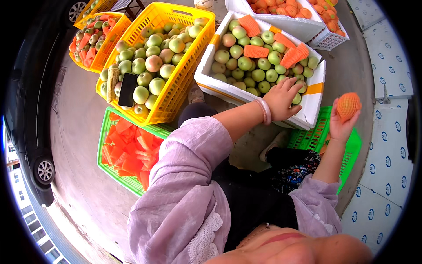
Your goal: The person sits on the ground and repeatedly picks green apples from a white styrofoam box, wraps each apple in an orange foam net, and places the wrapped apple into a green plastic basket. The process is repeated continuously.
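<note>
My left hand [283,99], wearing a bracelet, reaches over the near corner of a white foam box [211,71]. Its fingers are spread above green apples [271,75], and I see nothing in it. Several orange foam net sleeves [256,51] lie on top of these apples. At the right, my right hand [342,127] holds up a round fruit in an orange foam net [348,106]. The net covers the fruit. Below that hand stands a green plastic crate [352,155], partly hidden by my arm and leg.
A yellow crate [174,102] of apples stands to the left, with a phone [128,89] and a corn cob [112,85] on top. Before it, a green basket [122,183] holds orange foam sleeves [132,148]. Netted fruit [291,10] fills boxes behind. A black car [31,132] is parked left.
</note>
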`<move>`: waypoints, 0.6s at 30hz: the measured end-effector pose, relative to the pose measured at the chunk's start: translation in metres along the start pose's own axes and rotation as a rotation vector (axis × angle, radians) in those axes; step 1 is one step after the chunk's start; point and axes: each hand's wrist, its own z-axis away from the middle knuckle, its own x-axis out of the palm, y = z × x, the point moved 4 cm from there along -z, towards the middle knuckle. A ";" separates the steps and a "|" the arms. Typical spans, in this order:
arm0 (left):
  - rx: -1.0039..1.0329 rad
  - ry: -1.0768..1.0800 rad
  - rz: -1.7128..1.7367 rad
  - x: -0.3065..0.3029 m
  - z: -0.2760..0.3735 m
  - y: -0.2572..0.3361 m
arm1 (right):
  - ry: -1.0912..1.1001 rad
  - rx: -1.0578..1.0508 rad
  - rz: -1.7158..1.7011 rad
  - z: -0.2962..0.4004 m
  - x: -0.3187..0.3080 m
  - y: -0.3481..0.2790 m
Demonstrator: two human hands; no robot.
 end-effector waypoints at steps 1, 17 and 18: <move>0.002 -0.037 -0.106 0.000 0.004 -0.002 | 0.064 0.002 0.080 0.006 -0.023 -0.015; -0.032 -0.583 -0.570 0.006 0.043 -0.024 | 0.657 0.735 1.779 0.147 -0.361 -0.042; -0.017 -0.603 -0.564 0.008 0.040 -0.021 | 0.666 0.621 1.863 0.132 -0.362 -0.058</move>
